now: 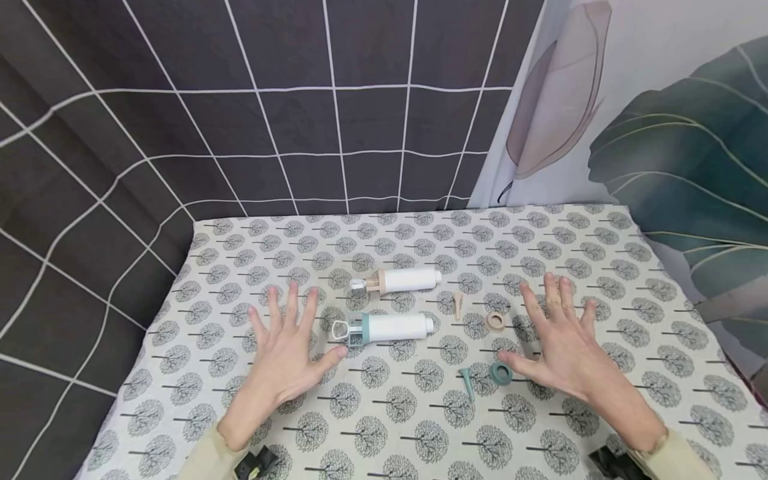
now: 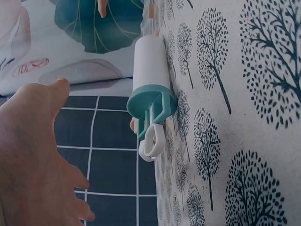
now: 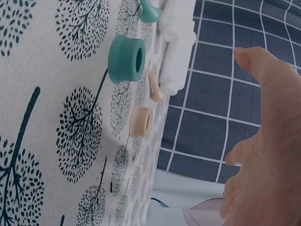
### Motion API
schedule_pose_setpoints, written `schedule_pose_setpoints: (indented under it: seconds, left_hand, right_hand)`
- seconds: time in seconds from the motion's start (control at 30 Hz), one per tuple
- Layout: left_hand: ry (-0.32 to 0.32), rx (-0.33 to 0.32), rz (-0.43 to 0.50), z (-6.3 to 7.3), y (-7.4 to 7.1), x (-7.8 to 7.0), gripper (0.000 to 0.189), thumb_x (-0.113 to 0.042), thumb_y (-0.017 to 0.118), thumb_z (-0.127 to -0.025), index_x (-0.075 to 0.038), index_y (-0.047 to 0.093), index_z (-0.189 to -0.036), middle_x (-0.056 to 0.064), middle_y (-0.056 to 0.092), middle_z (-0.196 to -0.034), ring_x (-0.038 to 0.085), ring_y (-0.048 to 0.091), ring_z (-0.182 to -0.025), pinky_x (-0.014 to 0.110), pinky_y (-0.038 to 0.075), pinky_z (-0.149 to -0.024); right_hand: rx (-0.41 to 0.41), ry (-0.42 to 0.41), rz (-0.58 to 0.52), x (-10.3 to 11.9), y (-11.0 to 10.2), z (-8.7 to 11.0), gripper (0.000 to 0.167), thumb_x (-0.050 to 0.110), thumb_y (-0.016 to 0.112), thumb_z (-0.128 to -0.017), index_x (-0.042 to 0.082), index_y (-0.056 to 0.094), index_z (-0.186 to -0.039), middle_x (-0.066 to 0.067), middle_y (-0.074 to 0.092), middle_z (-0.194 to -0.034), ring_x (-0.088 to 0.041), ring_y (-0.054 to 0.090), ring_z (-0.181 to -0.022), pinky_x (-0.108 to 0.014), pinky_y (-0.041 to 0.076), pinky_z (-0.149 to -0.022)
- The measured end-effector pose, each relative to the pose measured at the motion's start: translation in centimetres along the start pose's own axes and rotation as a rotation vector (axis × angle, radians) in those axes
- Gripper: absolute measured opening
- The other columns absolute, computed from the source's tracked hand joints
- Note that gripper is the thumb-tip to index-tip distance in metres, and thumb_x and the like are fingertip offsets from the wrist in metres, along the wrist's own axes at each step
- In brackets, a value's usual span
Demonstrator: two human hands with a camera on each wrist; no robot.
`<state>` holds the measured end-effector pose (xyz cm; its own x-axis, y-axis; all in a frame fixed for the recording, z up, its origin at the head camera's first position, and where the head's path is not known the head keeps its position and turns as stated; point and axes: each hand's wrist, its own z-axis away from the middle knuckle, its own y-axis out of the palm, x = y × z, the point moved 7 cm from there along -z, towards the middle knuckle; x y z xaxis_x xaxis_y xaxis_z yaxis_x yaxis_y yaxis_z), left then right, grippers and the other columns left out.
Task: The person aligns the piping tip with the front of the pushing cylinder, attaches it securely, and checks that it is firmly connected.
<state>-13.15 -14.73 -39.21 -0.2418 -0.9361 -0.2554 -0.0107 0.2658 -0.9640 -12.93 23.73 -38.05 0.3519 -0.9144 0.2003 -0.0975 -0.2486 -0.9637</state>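
Note:
My left hand (image 1: pixel 287 357) is spread with straight fingers over the cloth, its thumb tip close to a white cylinder with a teal collar (image 1: pixel 396 327) and a white loop handle (image 1: pixel 340 329). Behind that lies a similar white cylinder with a beige collar (image 1: pixel 411 279). My right hand (image 1: pixel 567 350) is spread too, holding nothing. Near its thumb lies a teal ring (image 1: pixel 501 373), with a beige ring (image 1: pixel 495 321) farther back. A small teal funnel-shaped piece (image 1: pixel 467 385) and a matching beige piece (image 1: pixel 459 306) lie left of the rings.
A tree-patterned cloth (image 1: pixel 372 427) covers the table. Dark grid-patterned fabric (image 1: pixel 288 120) hangs behind and to the left, and a leaf-printed curtain (image 1: pixel 678 147) at the right. Black wrist devices (image 1: pixel 255 463) show at the near edge.

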Motion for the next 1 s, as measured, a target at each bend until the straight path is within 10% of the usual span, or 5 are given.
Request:
schedule_pose_setpoints:
  seconds: [0.73,1.0]
  left_hand:
    - [0.025,-0.024,-0.011,0.6,0.3,-0.8,0.102,-0.064,0.061,-0.088,-0.005,0.017,-0.159,0.027,0.0,-0.161,0.05,-0.015,-0.143,0.074,-0.008,-0.105]
    - [0.184,-0.172,0.102,1.3,-0.4,-3.2,0.091,-0.056,0.06,-0.092,-0.002,0.024,-0.156,0.018,0.016,-0.163,0.045,0.014,-0.146,0.063,0.017,-0.113]
  right_hand:
    - [0.001,-0.01,-0.043,0.5,0.4,0.7,0.112,0.062,0.069,-0.083,0.004,0.011,-0.159,-0.026,-0.009,-0.16,-0.046,-0.007,-0.146,-0.064,-0.011,-0.107]
    - [-0.082,-0.058,-0.105,0.5,-0.1,1.5,0.102,0.044,0.081,-0.08,-0.009,0.03,-0.151,-0.035,0.018,-0.156,-0.059,0.033,-0.132,-0.075,0.033,-0.094]
